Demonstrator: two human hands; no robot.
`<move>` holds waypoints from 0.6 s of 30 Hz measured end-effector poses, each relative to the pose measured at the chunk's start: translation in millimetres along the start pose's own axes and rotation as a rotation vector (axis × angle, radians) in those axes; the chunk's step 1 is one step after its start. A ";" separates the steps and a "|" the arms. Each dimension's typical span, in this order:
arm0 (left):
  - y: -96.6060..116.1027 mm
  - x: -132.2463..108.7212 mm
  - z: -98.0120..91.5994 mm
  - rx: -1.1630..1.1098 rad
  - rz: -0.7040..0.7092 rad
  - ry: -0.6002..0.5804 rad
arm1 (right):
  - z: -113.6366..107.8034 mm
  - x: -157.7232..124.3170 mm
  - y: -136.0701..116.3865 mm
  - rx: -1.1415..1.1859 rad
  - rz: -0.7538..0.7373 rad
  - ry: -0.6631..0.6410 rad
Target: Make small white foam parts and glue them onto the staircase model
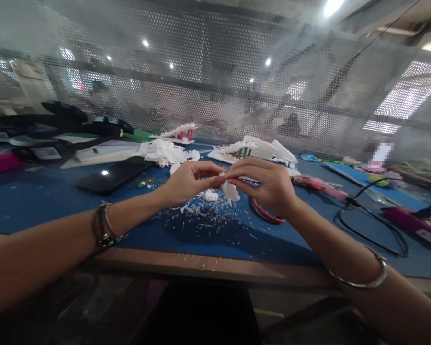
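Observation:
Over the blue table mat, my left hand (192, 182) and my right hand (264, 182) meet with thumbs and fingertips pinched together. Between them hangs a small thin white piece (230, 191), perhaps paper or foam; its upper end is hidden by my fingers. Just below, white shreds (210, 220) lie scattered on the mat, with a small crumpled white scrap (211, 195) among them. Behind my left hand is a heap of white scraps (165, 152). A red ring-shaped object (266, 211) lies partly under my right hand.
A black phone (117, 175) lies at left. Two white models with coloured posts, one with red posts (181, 133) and one with green (244, 149), stand behind. At right are a pink tool (326, 188) with a black cable (366, 244) and a purple box (413, 225). The wooden table edge (208, 262) runs in front.

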State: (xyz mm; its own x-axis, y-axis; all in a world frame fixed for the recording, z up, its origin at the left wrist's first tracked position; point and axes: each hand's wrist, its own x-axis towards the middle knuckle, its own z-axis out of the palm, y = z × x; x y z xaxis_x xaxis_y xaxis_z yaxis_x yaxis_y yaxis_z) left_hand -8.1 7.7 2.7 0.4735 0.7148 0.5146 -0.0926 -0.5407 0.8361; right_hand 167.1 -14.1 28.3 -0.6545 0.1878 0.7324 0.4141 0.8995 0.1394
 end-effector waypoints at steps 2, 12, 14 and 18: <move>-0.3 -0.5 0.2 0.019 0.019 0.003 | 0.9 0.6 -0.2 0.001 0.024 0.014; -7.9 -2.8 0.6 0.289 0.254 0.084 | 5.9 -0.5 -1.7 0.119 0.230 0.066; -7.5 -4.4 1.0 0.342 0.290 0.097 | 6.6 -1.2 -1.9 0.139 0.239 0.075; -4.2 -8.3 3.0 0.391 0.302 0.099 | 7.7 -1.5 -3.7 0.114 0.223 0.104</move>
State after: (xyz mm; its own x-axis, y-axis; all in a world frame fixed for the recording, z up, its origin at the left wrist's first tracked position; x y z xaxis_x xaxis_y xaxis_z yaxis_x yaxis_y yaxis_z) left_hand -9.1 2.7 -5.7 0.3894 0.5292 0.7539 0.1312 -0.8420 0.5233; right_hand 161.6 -14.7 21.6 -0.4843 0.3500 0.8019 0.4628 0.8803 -0.1047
